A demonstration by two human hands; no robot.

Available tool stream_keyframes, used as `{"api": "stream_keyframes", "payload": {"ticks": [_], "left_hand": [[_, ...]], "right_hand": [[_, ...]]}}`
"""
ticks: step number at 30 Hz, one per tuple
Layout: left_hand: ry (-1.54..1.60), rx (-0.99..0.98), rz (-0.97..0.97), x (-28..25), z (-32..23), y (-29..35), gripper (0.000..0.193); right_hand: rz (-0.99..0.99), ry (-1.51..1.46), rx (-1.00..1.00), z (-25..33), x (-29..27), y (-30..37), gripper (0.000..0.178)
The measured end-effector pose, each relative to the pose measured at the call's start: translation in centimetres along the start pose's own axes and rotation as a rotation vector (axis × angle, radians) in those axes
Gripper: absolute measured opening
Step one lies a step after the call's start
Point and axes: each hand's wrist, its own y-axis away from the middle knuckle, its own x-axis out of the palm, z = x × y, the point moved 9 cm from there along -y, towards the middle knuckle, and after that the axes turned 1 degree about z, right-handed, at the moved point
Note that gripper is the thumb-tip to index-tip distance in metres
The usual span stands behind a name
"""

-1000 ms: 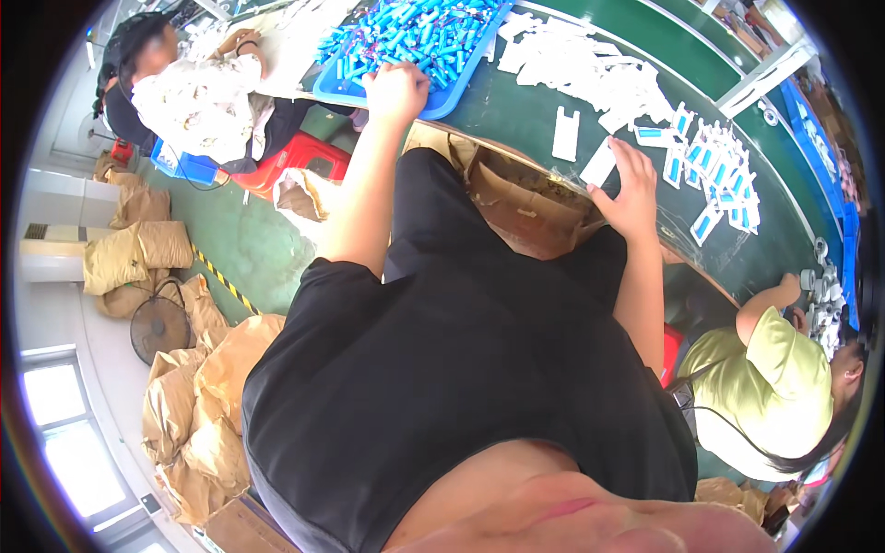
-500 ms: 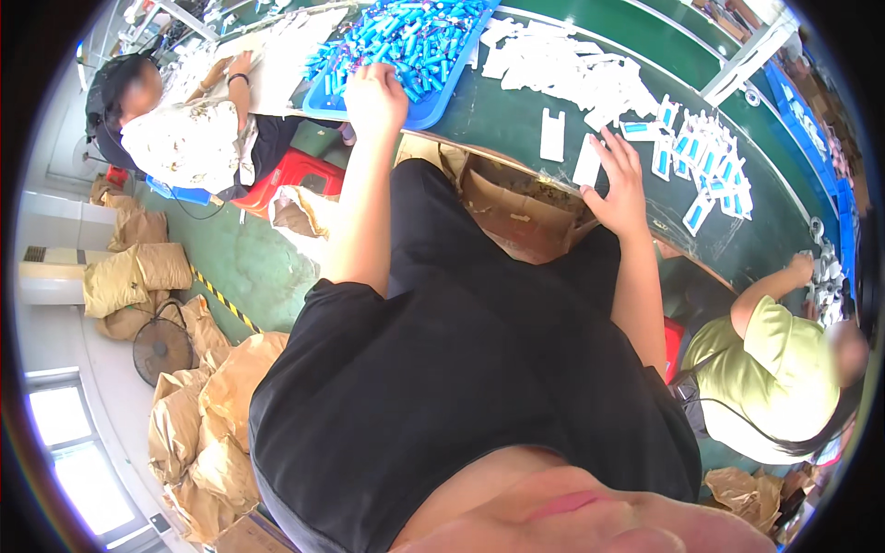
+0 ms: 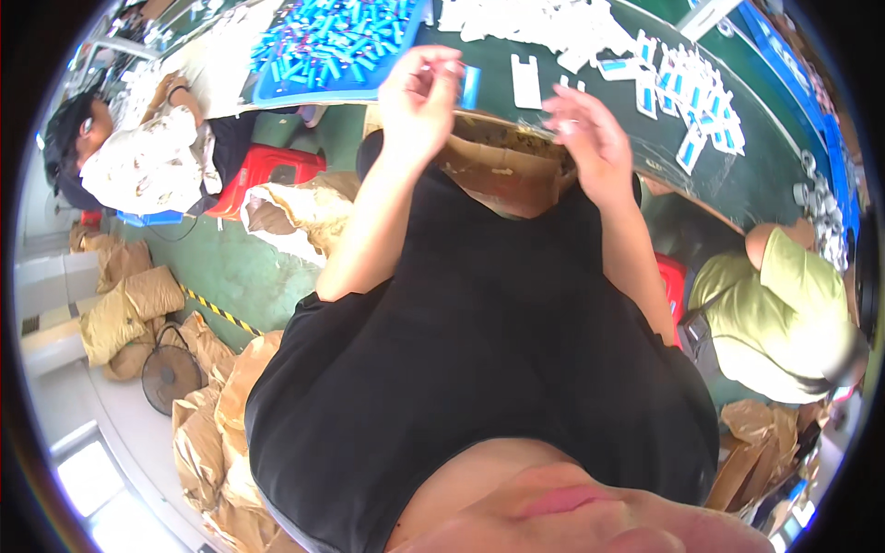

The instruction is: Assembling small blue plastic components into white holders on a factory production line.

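Note:
My left hand (image 3: 419, 101) is raised at the table's near edge, its fingers pinching a small blue cylindrical battery (image 3: 471, 88). To its left lies a blue tray (image 3: 318, 97) heaped with similar blue batteries (image 3: 336, 41), some showing thin red wires. My right hand (image 3: 595, 143) hovers over the table edge, fingers loosely bent and apart, with nothing visible in them. Just beyond its fingertips, a white plastic casing (image 3: 572, 85) is partly hidden. Another flat white casing (image 3: 526, 83) with two prongs lies between the hands.
White casings (image 3: 539, 23) are piled at the back. Several casings with blue batteries inside (image 3: 691, 92) are clustered to the right. A cardboard box (image 3: 507, 175) sits under the table edge. Co-workers sit left (image 3: 147, 161) and right (image 3: 770, 304). Brown sacks (image 3: 212, 442) stand on the floor.
My left hand has come out of the tray and moved right with a blue battery. My right hand has lifted off the white casing. The view has shifted.

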Motion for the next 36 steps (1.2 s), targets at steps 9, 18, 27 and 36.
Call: {"api": "stream_keyframes", "payload": {"ticks": [9,18,27,36], "left_hand": [[0.091,-0.16,0.319,7.7,2.5,4.4,0.013],[0.247,-0.227,0.345,9.2,3.4,4.8,0.013],[-0.185,-0.209,0.385,8.1,5.6,5.4,0.071],[0.23,-0.337,0.369,9.4,7.7,6.9,0.024]], "right_hand": [[-0.037,-0.043,0.159,-3.6,0.8,0.7,0.027],[-0.002,-0.111,0.305,-3.7,0.2,1.1,0.022],[-0.24,0.171,0.194,-3.5,-2.8,0.4,0.013],[-0.137,0.385,0.171,-2.2,-3.6,-1.5,0.011]]}}
